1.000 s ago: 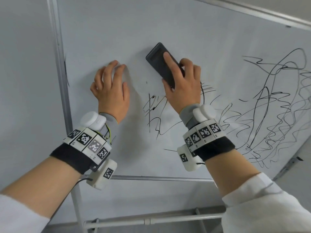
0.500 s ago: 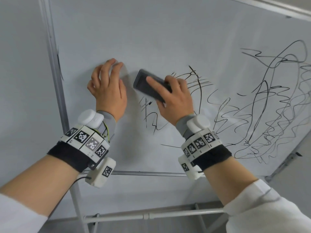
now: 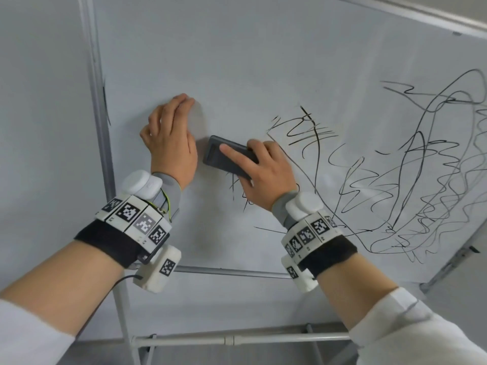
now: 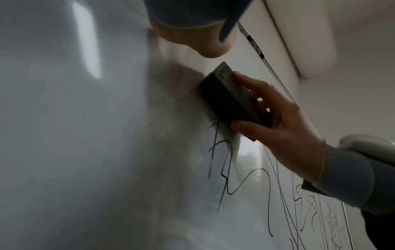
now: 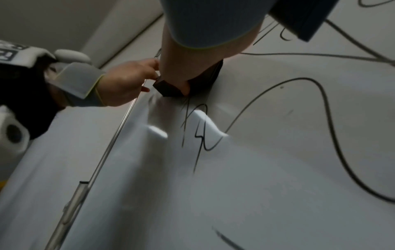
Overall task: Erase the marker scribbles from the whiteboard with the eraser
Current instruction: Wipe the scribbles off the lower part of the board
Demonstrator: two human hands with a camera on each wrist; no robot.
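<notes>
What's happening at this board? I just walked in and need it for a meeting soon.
A person is wiping marker scribbles off the whiteboard. Their right hand grips a dark eraser and presses it flat against the board at the left edge of the scribbles, while the left hand rests on the board just beside it. The area above and left of the eraser looks clean, but a large tangle of lines to the right is not yet erased.

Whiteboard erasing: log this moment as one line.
right hand grips eraser, pressed on whiteboard | left hand rests on board | scribbles remain at right
</notes>
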